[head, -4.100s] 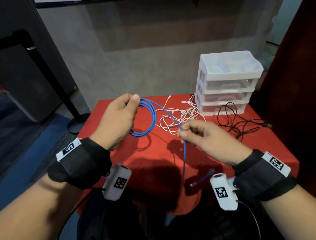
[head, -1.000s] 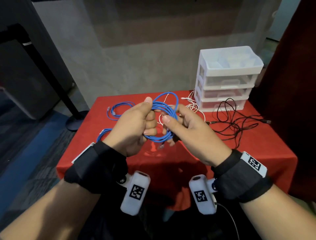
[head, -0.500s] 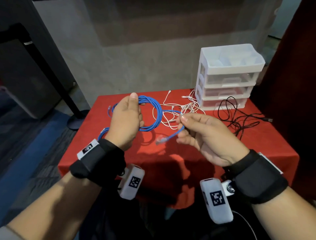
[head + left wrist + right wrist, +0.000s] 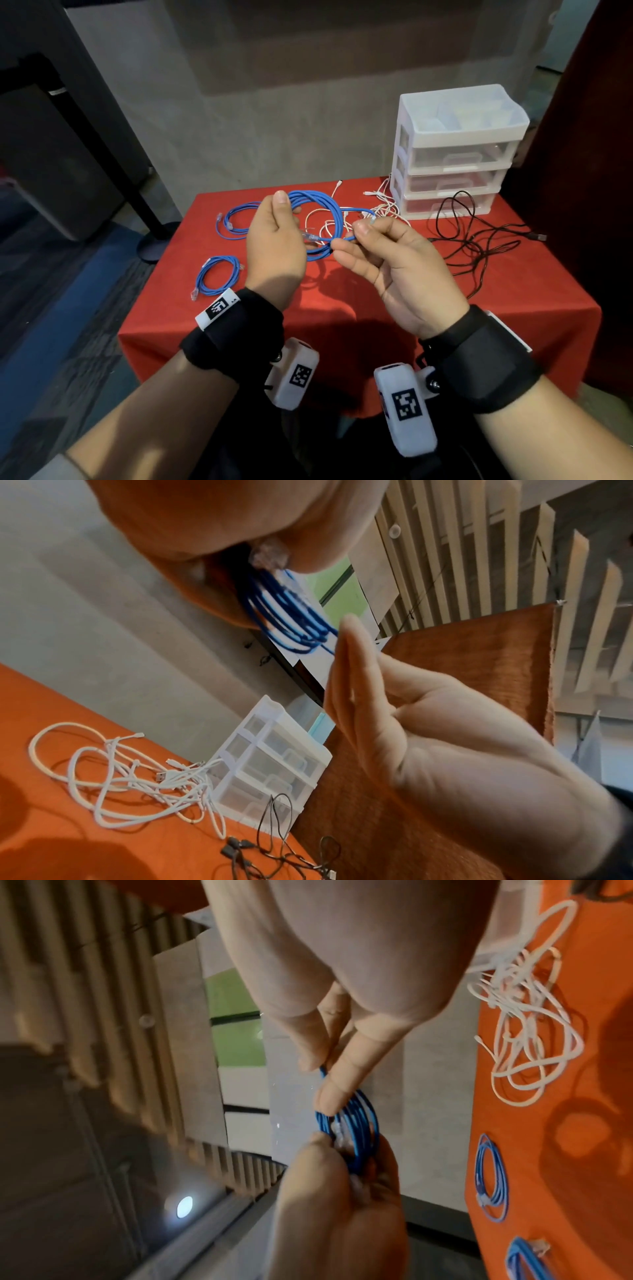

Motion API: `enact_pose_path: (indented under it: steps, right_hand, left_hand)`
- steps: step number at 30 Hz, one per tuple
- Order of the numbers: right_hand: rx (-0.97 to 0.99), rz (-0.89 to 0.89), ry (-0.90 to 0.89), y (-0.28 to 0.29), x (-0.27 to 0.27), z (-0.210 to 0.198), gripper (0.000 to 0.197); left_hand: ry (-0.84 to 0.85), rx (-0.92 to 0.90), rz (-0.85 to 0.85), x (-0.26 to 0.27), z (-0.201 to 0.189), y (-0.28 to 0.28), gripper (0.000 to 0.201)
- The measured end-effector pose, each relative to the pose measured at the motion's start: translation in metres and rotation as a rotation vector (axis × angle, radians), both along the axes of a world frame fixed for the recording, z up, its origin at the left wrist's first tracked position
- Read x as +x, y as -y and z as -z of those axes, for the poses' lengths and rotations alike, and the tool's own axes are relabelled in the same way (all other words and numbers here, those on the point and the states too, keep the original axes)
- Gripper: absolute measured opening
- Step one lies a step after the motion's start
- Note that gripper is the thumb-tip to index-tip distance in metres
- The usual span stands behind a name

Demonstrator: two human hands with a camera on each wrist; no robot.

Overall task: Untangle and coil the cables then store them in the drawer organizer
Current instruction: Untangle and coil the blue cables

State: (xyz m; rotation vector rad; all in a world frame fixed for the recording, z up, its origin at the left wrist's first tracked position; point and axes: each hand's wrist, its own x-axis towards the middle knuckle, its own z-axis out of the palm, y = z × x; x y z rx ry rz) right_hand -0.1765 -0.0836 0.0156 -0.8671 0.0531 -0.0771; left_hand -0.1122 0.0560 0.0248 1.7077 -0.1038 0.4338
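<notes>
A coiled blue network cable (image 4: 317,205) hangs in the air over the red table (image 4: 513,308). My left hand (image 4: 287,214) grips the coil at its left side, thumb up. My right hand (image 4: 347,237) pinches the cable's free end between thumb and forefinger, just right of the coil's lower part. The clear plug (image 4: 307,236) on that end lies against my left palm. In the right wrist view the fingertips (image 4: 329,1088) pinch the strand above the coil (image 4: 358,1123). The left wrist view shows the coil (image 4: 291,615) under my left palm.
Two coiled blue cables (image 4: 236,219) (image 4: 217,275) lie on the table's left. A white cable tangle (image 4: 383,209) and a black cable tangle (image 4: 479,240) lie in front of the white three-drawer organizer (image 4: 455,150) at the back right, its drawers closed.
The hands parted from a joint grip on the coil. My right hand has since brought the free end back left, so the plug now sits at my left palm instead of hanging below.
</notes>
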Motion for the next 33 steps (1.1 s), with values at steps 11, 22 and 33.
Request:
enact_pose_path:
  steps: [11,22,33]
  right_hand:
    - [-0.907,0.383,0.131,-0.012,0.014,0.023,0.009]
    - [-0.93,0.36,0.201,-0.006,-0.002,0.018,0.008]
    - [-0.448,-0.019,0.074,0.001,0.001,0.018,0.022]
  left_hand:
    - [-0.425,-0.261,0.1,0.002,0.005,0.014,0.046]
    - [-0.615,-0.557,0.184,0.008,-0.004,0.009,0.042]
    - [-0.54,-0.428,0.293,0.0,-0.01,0.002,0.04]
